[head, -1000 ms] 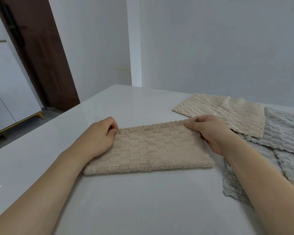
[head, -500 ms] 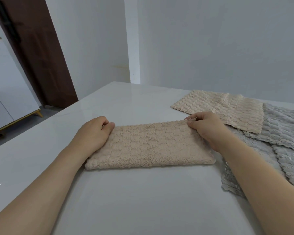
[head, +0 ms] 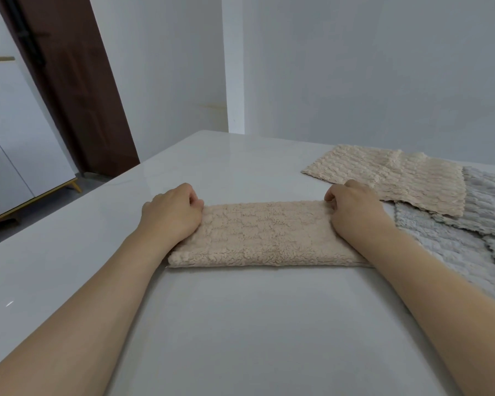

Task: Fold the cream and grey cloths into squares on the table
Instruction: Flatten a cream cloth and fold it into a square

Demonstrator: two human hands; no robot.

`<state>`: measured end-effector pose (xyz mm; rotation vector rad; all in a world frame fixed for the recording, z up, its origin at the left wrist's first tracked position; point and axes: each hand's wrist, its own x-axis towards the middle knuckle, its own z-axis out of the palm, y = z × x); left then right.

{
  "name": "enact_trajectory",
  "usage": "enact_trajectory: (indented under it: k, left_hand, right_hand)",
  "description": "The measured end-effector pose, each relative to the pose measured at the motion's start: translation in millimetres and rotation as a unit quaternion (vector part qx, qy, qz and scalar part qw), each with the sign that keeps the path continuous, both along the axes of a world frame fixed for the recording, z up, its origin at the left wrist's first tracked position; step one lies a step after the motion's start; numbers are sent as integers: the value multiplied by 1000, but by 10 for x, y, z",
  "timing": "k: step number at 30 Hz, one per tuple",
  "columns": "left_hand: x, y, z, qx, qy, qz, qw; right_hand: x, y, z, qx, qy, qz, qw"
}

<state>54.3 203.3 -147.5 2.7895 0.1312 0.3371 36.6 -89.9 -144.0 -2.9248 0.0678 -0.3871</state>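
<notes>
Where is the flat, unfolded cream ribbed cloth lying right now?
In the head view, the flat cream ribbed cloth lies far right on the white table, just beyond the right hand, its right edge overlapping the grey cloths.

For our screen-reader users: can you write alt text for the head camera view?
Two hands, left hand and right hand, grip the far corners of a cream cloth folded into a long strip on a white table. Unfolded cream and grey cloths lie overlapping to the right.

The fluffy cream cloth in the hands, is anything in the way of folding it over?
Nothing visible is. Both the left hand and right hand already hold the cream cloth by its ends, with only bare table around it.
</notes>
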Motion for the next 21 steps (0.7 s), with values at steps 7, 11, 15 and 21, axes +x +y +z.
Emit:
enact_trajectory:
  k: [7, 11, 15, 21]
  left_hand:
    - [-567, -392, 311, -95, -136, -147, 975]
    - [-629, -605, 175, -63, -50, -199, 977]
    - [-606, -776, 3, 28, -12, -239, 971]
    - [-608, -781, -125, 105, 85, -187, 973]
  right_hand:
    - [-168, 356, 190, -9, -19, 72, 997]
    - [-286, 540, 107, 53, 31, 92, 994]
    - [-351, 594, 9, 25, 76, 127, 989]
    - [-399, 543, -129, -22, 120, 115, 986]
